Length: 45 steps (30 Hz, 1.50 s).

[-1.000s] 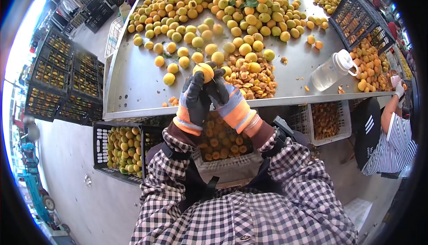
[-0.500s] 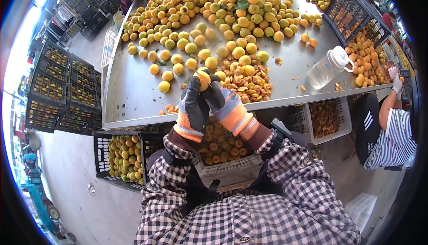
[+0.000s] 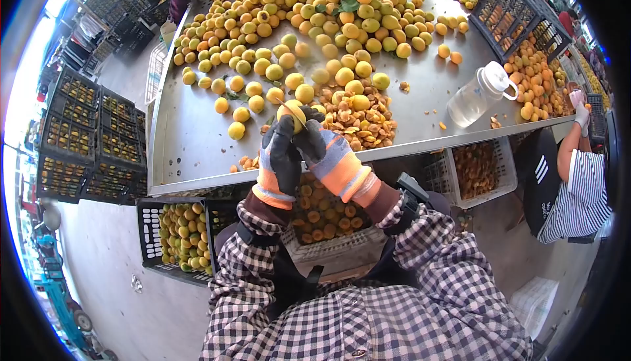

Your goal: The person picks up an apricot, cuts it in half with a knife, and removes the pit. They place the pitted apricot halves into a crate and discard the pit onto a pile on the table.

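Note:
My left hand [image 3: 281,160], in a black and orange glove, is closed around the lower left side of a yellow apricot [image 3: 291,116]. My right hand [image 3: 319,145], gloved alike, presses its fingers against the same fruit from the right. A thin brown strip [image 3: 284,105] lies across the top of the apricot. Both hands are just above the near edge of the metal table [image 3: 197,147]. Just beyond them sits a heap of split apricot pieces [image 3: 361,121], with loose whole apricots [image 3: 255,103] to its left.
A large apricot pile [image 3: 355,19] covers the far table. To the right stand a water bottle [image 3: 478,97] and a tipped black crate [image 3: 513,16]. Below the table are a halves-filled crate [image 3: 328,248], a fruit-filled black crate [image 3: 152,239] and a white crate [image 3: 506,187]. A co-worker [image 3: 578,190] is at right.
The apricot in my hands has turned a little and shows more of its side, with the brown strip now higher on it. The view has shifted slightly.

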Available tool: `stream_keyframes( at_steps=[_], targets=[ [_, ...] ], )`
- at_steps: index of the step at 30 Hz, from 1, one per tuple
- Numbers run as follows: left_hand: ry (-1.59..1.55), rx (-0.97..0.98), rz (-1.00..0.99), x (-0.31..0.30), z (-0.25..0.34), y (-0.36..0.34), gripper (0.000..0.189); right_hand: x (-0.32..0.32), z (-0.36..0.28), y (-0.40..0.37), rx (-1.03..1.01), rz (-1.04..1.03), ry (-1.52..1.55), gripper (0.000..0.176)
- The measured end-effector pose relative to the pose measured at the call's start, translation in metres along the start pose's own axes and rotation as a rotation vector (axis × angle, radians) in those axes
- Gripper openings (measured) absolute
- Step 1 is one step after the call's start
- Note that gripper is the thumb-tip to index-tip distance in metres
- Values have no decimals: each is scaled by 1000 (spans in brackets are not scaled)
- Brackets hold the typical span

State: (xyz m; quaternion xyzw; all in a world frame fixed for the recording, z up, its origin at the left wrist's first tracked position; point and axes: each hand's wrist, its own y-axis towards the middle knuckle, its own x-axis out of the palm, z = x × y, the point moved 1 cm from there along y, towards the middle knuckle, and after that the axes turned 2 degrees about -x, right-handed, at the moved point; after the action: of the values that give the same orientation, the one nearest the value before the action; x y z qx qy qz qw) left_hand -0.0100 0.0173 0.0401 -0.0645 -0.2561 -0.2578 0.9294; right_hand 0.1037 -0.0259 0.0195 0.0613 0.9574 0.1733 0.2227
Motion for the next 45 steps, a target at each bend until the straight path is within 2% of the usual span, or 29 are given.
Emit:
stream_keyframes(
  at_steps=[1,4,8,11,13,14,15,17,19,21,22,26,29,31,32,34,36,38,39,41,43,45],
  targets=[
    [-139,-34,-4,-3,-8,4,46,2,3,0,-1,2,-3,23],
    [-98,-66,-2,-10,-12,6,46,5,10,0,101,-43,-76,22],
    [-96,-75,16,-12,-14,8,46,6,5,1,107,-34,-70,21],
    [-29,-73,121,-6,-2,4,46,7,2,-1,62,2,14,26],
    [248,-86,-109,-3,23,4,48,3,8,-2,10,24,-110,26],
    [358,22,-62,-14,18,11,49,1,10,-3,8,27,-113,26],
    [356,23,-63,-15,15,12,49,-3,6,-2,16,-4,-118,26],
    [267,27,-73,-15,12,12,51,-4,4,-1,25,-39,-125,25],
    [210,28,-25,-5,1,10,50,4,8,-3,-6,25,-60,20],
    [-257,-100,79,-1,-15,10,50,13,15,-2,55,16,-62,21],
    [-282,-103,129,-1,-19,11,49,16,18,-1,109,9,-68,23],
    [-326,-150,86,-8,-22,15,49,16,22,0,127,17,-105,29],
    [-256,-129,89,-9,-17,13,47,10,23,3,178,-51,-152,29],
    [312,72,52,-11,5,10,40,-6,6,6,158,-35,-203,34],
    [328,8,46,-22,4,11,42,-12,1,8,98,-11,-248,40],
    [395,128,-35,-20,4,14,49,-12,5,7,86,-17,-274,45],
    [408,163,-74,-19,2,16,49,-12,14,6,13,-43,-334,60],
    [451,198,-80,-15,6,16,48,-10,23,4,-3,-50,-373,62],
    [451,203,-82,-13,11,14,48,-12,19,6,-20,-59,-410,64],
    [340,-115,180,-13,15,8,42,-17,10,6,-31,-64,-434,68],
    [392,-118,190,-21,10,9,39,-19,2,6,29,-129,-384,69],
    [484,-37,139,-22,8,9,38,-23,0,5,35,-100,-306,70]
  ],
)
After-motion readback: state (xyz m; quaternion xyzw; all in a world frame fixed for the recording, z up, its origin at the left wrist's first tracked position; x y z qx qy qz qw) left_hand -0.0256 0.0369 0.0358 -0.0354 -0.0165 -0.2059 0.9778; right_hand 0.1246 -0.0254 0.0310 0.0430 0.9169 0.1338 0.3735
